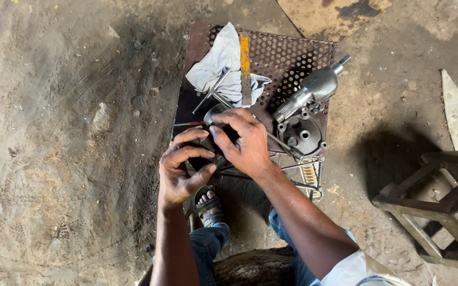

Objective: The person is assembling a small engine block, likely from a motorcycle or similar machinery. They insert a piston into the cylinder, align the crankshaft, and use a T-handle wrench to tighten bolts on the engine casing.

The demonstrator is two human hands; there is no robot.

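My left hand (180, 169) and my right hand (242, 140) are closed together around a small dark metal part (214, 144) just above a perforated metal sheet (292, 50) on the ground. The part is mostly hidden by my fingers. Right of my right hand lies a grey round engine cover (301, 132) with a ribbed silver cylinder (314, 87) resting above it. A T-shaped metal wrench (213, 95) lies on a pale cloth (223, 66) beyond my hands.
A flat file with a yellow tip (245, 69) lies on the cloth. A wooden stool (446, 196) stands at the right. My sandalled foot (209, 204) rests below the sheet. Cardboard (329, 13) lies at the top on the dirt floor.
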